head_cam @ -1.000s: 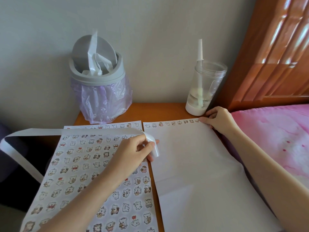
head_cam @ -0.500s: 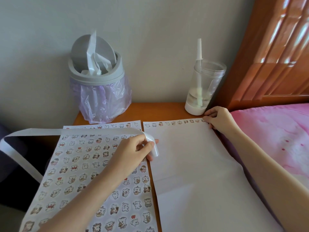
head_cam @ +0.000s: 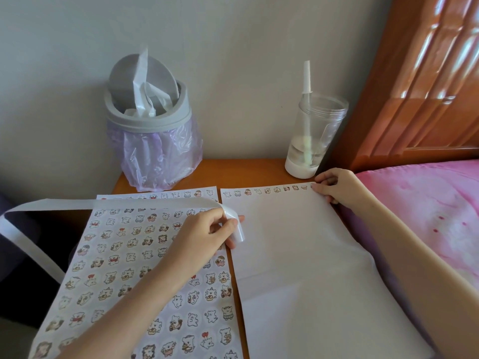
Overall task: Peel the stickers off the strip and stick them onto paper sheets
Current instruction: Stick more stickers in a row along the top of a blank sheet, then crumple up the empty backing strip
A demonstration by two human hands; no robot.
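Observation:
A long white backing strip (head_cam: 116, 203) runs from the far left across the table to my left hand (head_cam: 204, 234), which pinches its curled end (head_cam: 234, 224) between thumb and fingers. Under that hand lies a paper sheet (head_cam: 124, 275) covered with several rows of small cartoon stickers. To its right lies a mostly blank paper sheet (head_cam: 298, 255) with one row of stickers (head_cam: 264, 190) along its top edge. My right hand (head_cam: 334, 186) rests at that sheet's top right corner, fingertips curled down on the last sticker of the row.
A grey bin (head_cam: 147, 120) with a purple bag and scrap strips stands at the back of the wooden table (head_cam: 233, 169). A clear cup (head_cam: 313, 141) with a straw stands at the back right. A pink bed (head_cam: 427, 208) and wooden headboard (head_cam: 427, 79) border the right.
My right hand has slid right along the top sticker row to the sheet's corner. My left hand and the strip have stayed in place.

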